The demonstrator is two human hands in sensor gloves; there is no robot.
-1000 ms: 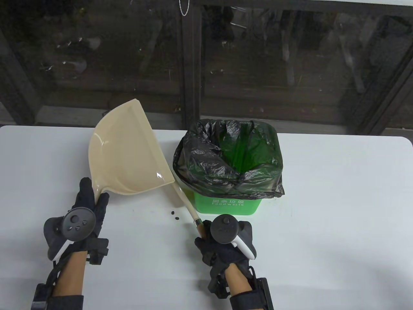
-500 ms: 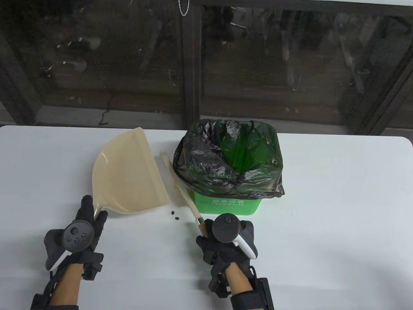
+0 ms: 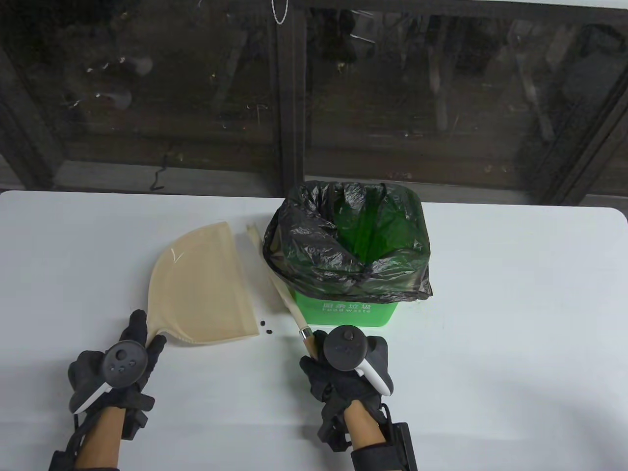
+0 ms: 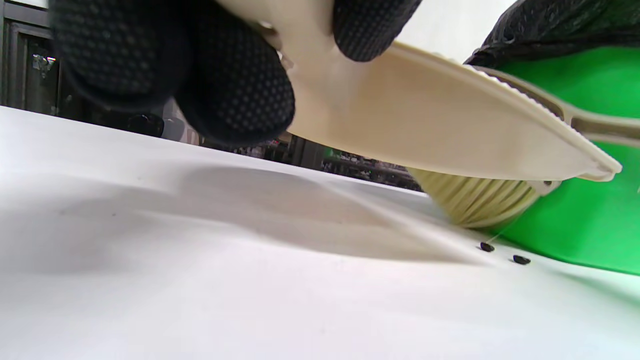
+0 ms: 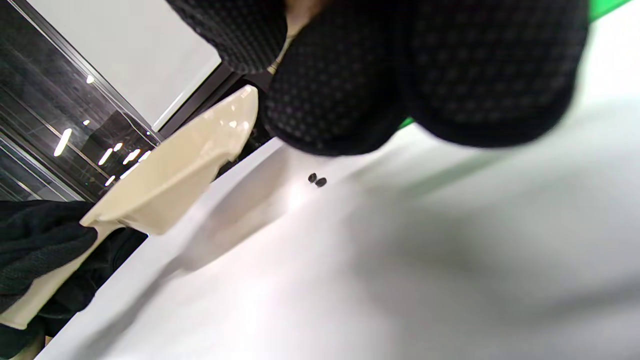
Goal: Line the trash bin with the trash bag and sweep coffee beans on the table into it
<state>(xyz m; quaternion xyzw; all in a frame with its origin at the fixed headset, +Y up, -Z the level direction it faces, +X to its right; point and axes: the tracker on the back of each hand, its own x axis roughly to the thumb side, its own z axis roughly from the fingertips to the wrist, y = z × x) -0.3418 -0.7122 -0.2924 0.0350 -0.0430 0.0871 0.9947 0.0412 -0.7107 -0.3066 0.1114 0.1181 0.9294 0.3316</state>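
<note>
While the left hand (image 3: pixel 120 365) grips the dustpan (image 3: pixel 203 287) handle and the right hand (image 3: pixel 343 368) is curled round the brush (image 3: pixel 289 306) handle, two coffee beans (image 3: pixel 265 327) lie on the table (image 3: pixel 515 319) between them — at the bin's (image 3: pixel 346 311) seven o'clock. The brush head stands between dustpan and bin, whose black bag (image 3: pixel 314 245) drapes its rim — its green front reads "Food waste".

A white surface (image 3: pixel 515 304) stretches before a dark glass wall (image 3: pixel 441 88) with black frames, a thin cord (image 3: pixel 279 12) hanging at its top.
</note>
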